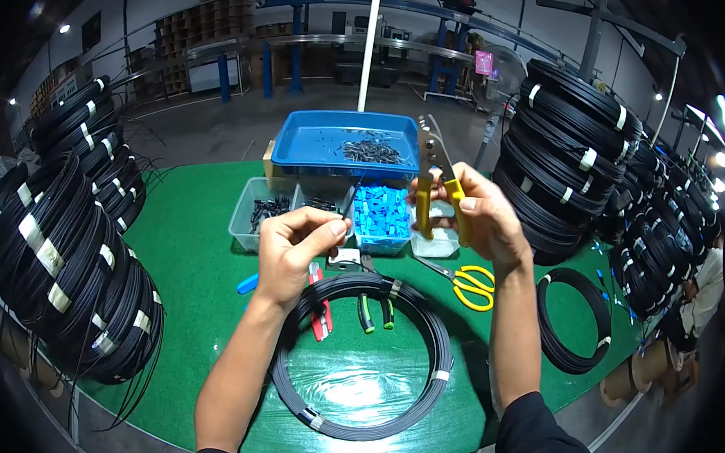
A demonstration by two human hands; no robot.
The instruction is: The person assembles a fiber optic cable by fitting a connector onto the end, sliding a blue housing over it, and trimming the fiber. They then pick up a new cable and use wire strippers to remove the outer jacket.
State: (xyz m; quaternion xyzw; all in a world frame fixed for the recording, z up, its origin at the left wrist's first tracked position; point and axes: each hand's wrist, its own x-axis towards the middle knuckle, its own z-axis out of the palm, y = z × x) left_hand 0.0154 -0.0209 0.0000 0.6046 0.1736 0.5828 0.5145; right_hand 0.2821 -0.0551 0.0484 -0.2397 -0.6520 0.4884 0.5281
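Note:
My left hand is closed in a pinch on the thin black cable, whose end points up past the fingertips. My right hand, raised at the right, grips a stripper by its yellow handles, jaws upward and apart from the cable. Below both hands a coil of black cable lies on the green table, bound with pale tape. Inside and behind it are a red tool, green-and-black handled pliers and a small silver-white device. Yellow-handled scissors rest to the right.
A blue tray holding black scraps stands behind clear bins of black parts, blue connectors and white pieces. Tall cable coils flank the table at left and right. Another person's sleeve shows far right.

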